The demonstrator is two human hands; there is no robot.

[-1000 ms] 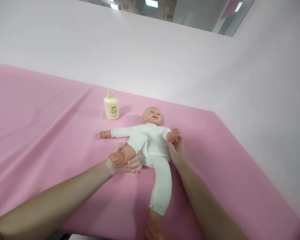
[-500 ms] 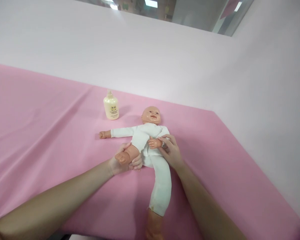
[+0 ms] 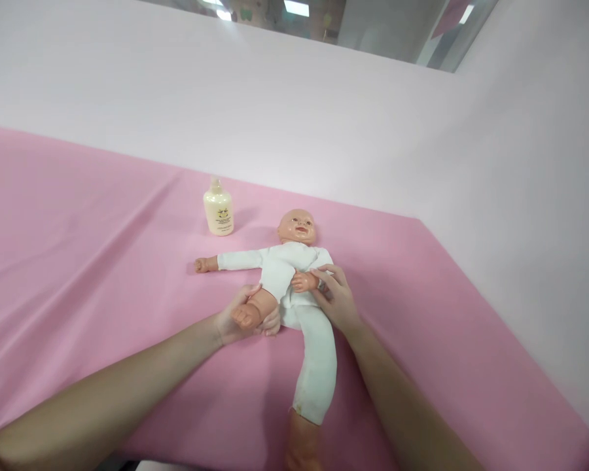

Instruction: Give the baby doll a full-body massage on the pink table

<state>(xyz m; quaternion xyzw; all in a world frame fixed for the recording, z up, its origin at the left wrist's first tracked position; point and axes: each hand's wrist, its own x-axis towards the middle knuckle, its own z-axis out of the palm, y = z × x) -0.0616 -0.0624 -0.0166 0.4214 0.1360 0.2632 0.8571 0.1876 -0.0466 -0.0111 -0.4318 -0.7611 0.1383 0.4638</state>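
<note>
A baby doll (image 3: 297, 252) with a white cloth body lies on its back, head toward the wall. My left hand (image 3: 240, 320) is wrapped around the doll's bent leg (image 3: 260, 306), its fingers showing beneath the calf. That leg is raised and folded toward the belly. On the other side, my right hand (image 3: 338, 296) grips the doll's forearm near the plastic hand (image 3: 304, 282), which rests across the belly. The doll's other leg (image 3: 318, 360) stretches toward me, and its other arm (image 3: 240, 259) reaches out to the left.
A pale yellow lotion bottle (image 3: 218, 212) stands upright left of the doll's head. Pink cloth (image 3: 103, 261) covers the table, with creases at the left. White walls (image 3: 275, 118) rise behind and at the right, with a window (image 3: 314, 23) above.
The doll's bent leg and foot have shifted slightly to the right in my left hand. My right hand keeps its place on the doll's arm.
</note>
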